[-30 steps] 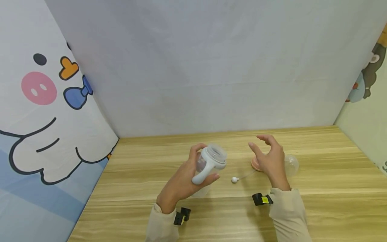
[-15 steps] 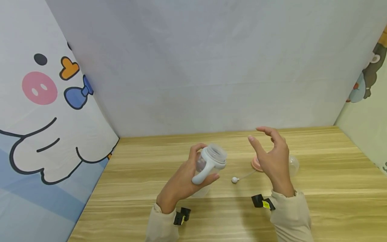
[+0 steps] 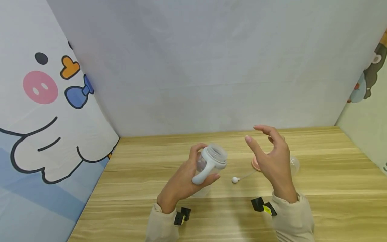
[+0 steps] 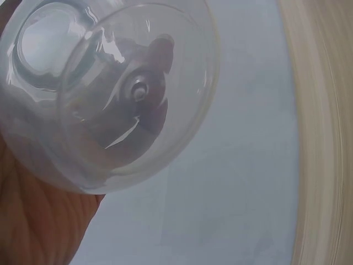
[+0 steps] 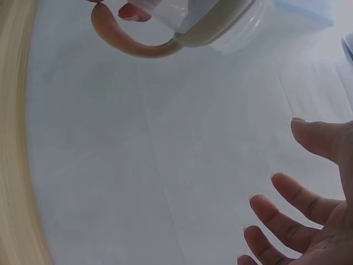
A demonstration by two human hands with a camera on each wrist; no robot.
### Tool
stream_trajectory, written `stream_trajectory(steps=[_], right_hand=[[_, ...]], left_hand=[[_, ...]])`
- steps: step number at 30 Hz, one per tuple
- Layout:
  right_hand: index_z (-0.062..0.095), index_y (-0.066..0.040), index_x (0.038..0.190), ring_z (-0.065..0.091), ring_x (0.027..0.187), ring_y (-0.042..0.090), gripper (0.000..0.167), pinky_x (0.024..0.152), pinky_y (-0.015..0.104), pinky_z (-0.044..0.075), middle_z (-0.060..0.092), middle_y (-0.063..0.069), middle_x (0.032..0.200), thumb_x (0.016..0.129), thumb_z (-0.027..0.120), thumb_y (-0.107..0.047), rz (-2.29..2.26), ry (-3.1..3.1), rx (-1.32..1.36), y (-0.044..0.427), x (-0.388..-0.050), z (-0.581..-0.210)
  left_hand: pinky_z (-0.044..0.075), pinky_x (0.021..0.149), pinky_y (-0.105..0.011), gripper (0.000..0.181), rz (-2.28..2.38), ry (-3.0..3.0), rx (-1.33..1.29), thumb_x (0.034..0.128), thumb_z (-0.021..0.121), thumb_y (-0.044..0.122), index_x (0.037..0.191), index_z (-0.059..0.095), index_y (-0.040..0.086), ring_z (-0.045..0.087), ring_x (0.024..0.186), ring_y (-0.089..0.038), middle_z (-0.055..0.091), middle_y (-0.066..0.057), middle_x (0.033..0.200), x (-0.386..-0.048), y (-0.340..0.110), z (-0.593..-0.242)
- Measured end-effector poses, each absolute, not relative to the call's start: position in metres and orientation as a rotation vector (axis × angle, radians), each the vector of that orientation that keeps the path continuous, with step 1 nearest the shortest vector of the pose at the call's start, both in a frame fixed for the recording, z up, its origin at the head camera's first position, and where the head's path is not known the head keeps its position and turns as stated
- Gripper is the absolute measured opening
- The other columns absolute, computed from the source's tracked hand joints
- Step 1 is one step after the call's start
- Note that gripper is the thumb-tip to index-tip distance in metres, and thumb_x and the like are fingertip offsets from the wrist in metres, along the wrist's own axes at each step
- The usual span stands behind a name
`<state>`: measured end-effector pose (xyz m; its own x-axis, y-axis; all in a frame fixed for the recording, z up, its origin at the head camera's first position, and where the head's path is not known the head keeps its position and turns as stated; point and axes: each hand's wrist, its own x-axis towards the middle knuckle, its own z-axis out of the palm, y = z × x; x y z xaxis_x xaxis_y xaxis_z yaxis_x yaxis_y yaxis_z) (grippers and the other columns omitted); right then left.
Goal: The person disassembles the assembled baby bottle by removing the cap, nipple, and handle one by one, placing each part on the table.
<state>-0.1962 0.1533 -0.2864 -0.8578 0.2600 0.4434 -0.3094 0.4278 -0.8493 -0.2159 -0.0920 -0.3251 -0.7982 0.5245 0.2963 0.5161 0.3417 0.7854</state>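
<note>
The left hand (image 3: 182, 181) grips a clear bottle (image 4: 138, 94) with a pale grey handled ring (image 3: 205, 173) round its neck; the bottle is tilted, its uncovered mouth toward the upper right. In the right wrist view the handle (image 5: 132, 47) curves near the left fingertips. Raised above the table, the right hand (image 3: 275, 161) holds nothing, its thumb and fingers spread in a loose C. Partly hidden behind it lies a pink ring-shaped part (image 3: 255, 164), from which a thin tube runs to a small white ball (image 3: 235, 180).
A clear dome-shaped cover (image 3: 294, 164) lies on the wooden table (image 3: 145, 161), just right of the right hand. A pale curtain (image 3: 211, 67) stands behind the table, with cartoon-printed cloth (image 3: 39, 134) on the left and another printed cloth (image 3: 369, 127) on the right.
The right hand has risen slightly and moved a little away from the pink part, its fingers still spread. The left hand and bottle have stayed almost still.
</note>
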Motion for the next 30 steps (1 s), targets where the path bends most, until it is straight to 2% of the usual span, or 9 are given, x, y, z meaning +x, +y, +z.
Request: stream_trajectory(steps=[8,15,23,27,30], right_hand=[[0.063,-0.012,0.13,0.045,0.124,0.01,0.038,0.112,0.047,0.03,0.061,0.003,0.137,0.093,0.073,-0.018,1.414,-2.16,0.14,0.145,-0.186,-0.277],[0.064,-0.014,0.129,0.046,0.124,0.001,0.039,0.11,0.038,0.031,0.062,-0.001,0.134,0.091,0.074,-0.013,1.391,-2.137,0.182,0.133,-0.174,-0.268],[0.064,-0.014,0.129,0.045,0.125,0.003,0.041,0.108,0.032,0.031,0.061,-0.004,0.133,0.09,0.075,-0.009,1.389,-2.126,0.254,0.119,-0.164,-0.265],[0.063,-0.014,0.13,0.043,0.126,0.006,0.043,0.109,0.034,0.03,0.061,-0.003,0.134,0.089,0.075,-0.009,1.413,-2.133,0.282,0.114,-0.162,-0.265],[0.062,-0.014,0.13,0.042,0.129,0.008,0.044,0.111,0.043,0.03,0.06,-0.002,0.135,0.089,0.076,-0.01,1.428,-2.148,0.293,0.111,-0.16,-0.265]], left_hand=[[0.051,0.087,-0.035,0.081,1.468,2.596,0.987,0.0886,0.079,0.028,0.148,0.024,0.018,0.064,0.1,-0.017,0.063,-0.004,0.13,-0.215,-0.093,-0.323],[0.05,0.087,-0.034,0.08,1.458,2.59,0.99,0.0895,0.078,0.029,0.147,0.023,0.021,0.064,0.099,-0.017,0.062,-0.004,0.13,-0.212,-0.095,-0.321],[0.051,0.086,-0.035,0.081,1.456,2.583,1.008,0.0897,0.078,0.028,0.148,0.022,0.02,0.063,0.099,-0.018,0.062,-0.005,0.13,-0.208,-0.099,-0.319],[0.051,0.087,-0.036,0.081,1.456,2.576,1.03,0.0899,0.077,0.028,0.148,0.022,0.02,0.064,0.101,-0.018,0.062,-0.007,0.13,-0.208,-0.099,-0.319],[0.051,0.087,-0.036,0.081,1.462,2.568,1.04,0.0903,0.077,0.028,0.148,0.021,0.021,0.065,0.101,-0.018,0.062,-0.007,0.13,-0.208,-0.099,-0.32]])
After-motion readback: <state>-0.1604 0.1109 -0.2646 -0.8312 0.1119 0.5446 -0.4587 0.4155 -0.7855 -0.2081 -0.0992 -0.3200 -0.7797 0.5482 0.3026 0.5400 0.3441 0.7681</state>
